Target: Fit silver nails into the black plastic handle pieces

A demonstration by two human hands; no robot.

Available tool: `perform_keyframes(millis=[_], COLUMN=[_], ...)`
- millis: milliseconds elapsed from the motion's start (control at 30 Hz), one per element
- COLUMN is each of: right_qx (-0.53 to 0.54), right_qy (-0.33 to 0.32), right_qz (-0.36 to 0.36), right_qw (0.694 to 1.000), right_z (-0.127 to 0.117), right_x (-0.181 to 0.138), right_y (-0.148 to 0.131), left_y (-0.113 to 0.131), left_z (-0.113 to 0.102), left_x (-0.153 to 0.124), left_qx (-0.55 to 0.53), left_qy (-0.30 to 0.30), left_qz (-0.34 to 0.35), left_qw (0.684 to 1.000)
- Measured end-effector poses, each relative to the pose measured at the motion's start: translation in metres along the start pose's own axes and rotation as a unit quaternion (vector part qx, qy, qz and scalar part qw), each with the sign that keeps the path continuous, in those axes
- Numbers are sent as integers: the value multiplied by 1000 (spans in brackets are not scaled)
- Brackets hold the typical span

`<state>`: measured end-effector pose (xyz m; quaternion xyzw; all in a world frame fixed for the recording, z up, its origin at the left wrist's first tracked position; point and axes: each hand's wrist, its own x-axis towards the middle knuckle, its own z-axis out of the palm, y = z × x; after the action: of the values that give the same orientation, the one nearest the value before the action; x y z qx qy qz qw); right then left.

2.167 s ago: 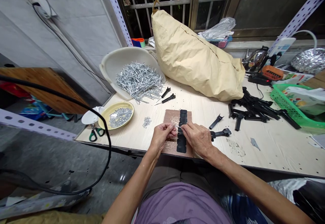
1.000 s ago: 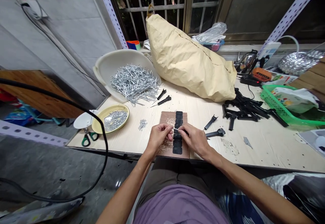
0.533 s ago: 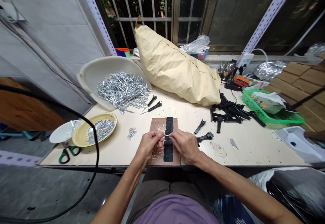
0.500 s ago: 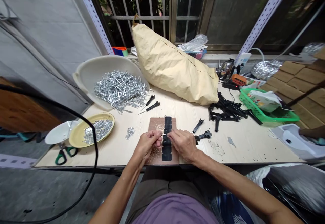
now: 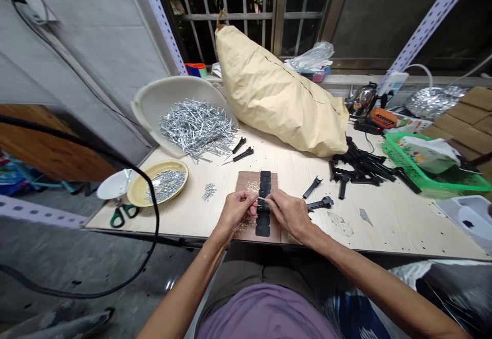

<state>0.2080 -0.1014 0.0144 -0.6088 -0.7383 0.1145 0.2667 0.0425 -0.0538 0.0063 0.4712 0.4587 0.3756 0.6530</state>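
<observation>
My left hand (image 5: pixel 239 211) and my right hand (image 5: pixel 290 213) meet over a black segmented strip (image 5: pixel 263 227). Between their closed fingertips runs a thin, pale metal pin (image 5: pixel 263 199), pinched from both sides; its ends are hidden by the fingers. The strip lies lengthwise on a brown board (image 5: pixel 275 232) strewn with light crumbs. To the left of my left hand is a small heap of tiny metal parts (image 5: pixel 209 192). Black plastic clip-like pieces (image 5: pixel 321 203) lie just right of my right hand.
A pale basin (image 5: pixel 144 104) of metal pins stands back left, with a yellow plate (image 5: pixel 132 195) and green-handled scissors (image 5: pixel 117 218) in front. A large cream sack (image 5: pixel 277 93) lies behind. Piled black parts (image 5: pixel 361 162) and a green basket (image 5: pixel 438 175) are at right. A black cable (image 5: pixel 157 216) loops at left.
The whole scene has shifted right and slightly up as the head view turned left. Both hands keep the pin pinched over the strip, with little visible change in their pose.
</observation>
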Motion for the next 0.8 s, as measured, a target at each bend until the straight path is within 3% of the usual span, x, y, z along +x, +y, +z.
perform_keyframes(millis=[67,100,200,267,333,500,600,700,800], right_qx=[137,219,421,475,487,466,372,173,36], right_qy=[-50,-93,-211,-231,-223,-224,-171,-63,-21], right_qz=[52,88,192,224,228,225,169,70,14], right_qw=[988,967,861,819,813,826,896,980,999], right_z=[3,5,8,8,7,6,6,3,0], right_x=[5,8,16,19,20,21,17,11,6], right_y=[4,6,11,12,11,10,9,3,-3], left_y=[-1,-2,-1,0,2,5,5,4,4], left_z=[-1,-2,-5,-8,-10,-12,-13,-15,-15], left_x=[1,1,3,4,5,3,4,6,6], left_qx=[1,4,17,9,-21,-77,-79,-71,-63], left_qy=[0,-3,-15,-29,-45,-58,-58,-60,-62], left_qz=[4,4,3,-8,-33,-70,-79,-98,-104], left_qw=[1000,1000,1000,1000,998,993,992,991,991])
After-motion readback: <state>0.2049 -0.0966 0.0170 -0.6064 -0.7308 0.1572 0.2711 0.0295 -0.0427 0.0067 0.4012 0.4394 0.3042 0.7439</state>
